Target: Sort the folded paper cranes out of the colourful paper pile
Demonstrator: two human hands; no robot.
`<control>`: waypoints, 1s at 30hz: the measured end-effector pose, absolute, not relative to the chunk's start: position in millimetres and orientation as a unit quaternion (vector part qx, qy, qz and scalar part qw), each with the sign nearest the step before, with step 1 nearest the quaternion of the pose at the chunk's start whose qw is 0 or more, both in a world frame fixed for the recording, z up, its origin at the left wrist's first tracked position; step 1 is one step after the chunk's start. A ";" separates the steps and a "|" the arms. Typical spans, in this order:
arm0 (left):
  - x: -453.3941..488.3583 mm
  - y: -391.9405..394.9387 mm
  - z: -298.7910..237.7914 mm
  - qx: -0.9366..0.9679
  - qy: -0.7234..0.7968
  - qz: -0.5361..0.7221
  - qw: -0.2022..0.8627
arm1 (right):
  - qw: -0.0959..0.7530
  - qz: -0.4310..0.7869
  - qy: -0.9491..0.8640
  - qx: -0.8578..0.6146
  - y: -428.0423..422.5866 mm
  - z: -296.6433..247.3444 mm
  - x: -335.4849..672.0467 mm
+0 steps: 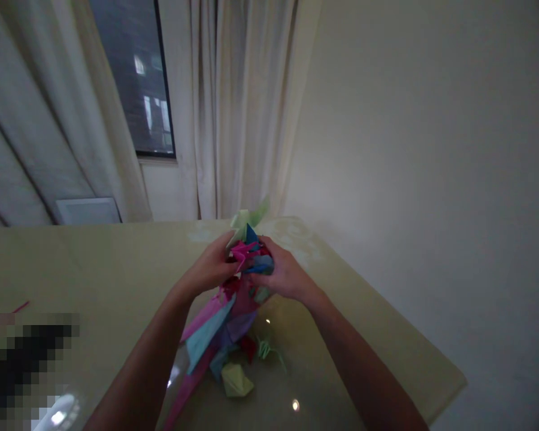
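Observation:
My left hand (216, 261) and my right hand (284, 267) are closed from both sides around a bunch of colourful origami pieces (245, 252). Pink, blue and pale green folded paper sticks out between my fingers, and a pale green point rises above them. Exactly which pieces each hand grips is partly hidden. Just below, more folded paper lies in a heap on the table, with a light blue piece (210, 335) and a purple piece (241, 324). Nearer to me are a yellowish folded piece (236, 381), a red piece (248, 347) and a small green piece (265, 349).
The pale glossy table (117, 275) runs back to cream curtains (251, 120) and a dark window (137, 72). A plain wall (422, 149) stands along its right side. A thin pink strip (21, 307) lies at the left, beside a blurred-out dark area.

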State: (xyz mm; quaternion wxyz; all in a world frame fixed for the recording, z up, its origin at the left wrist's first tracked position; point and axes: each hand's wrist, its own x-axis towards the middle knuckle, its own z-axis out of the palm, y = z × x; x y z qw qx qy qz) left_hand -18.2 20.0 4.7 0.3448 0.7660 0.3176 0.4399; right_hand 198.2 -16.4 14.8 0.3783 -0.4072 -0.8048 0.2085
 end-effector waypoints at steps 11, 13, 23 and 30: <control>-56.1 10.2 19.7 0.771 0.430 0.339 0.324 | 0.261 0.218 -0.818 -0.463 1.9 29.4 238.5; -70.2 12.9 14.9 0.781 0.483 0.263 0.296 | 0.229 0.221 -0.807 -0.498 10.5 24.6 254.8; -54.9 36.0 -34.5 0.810 0.519 0.023 0.271 | 0.098 0.278 -0.746 -0.597 47.9 -26.4 273.8; 7.3 33.8 -56.4 0.881 0.366 0.137 0.266 | 0.244 0.509 -0.778 -0.276 49.6 -58.6 211.2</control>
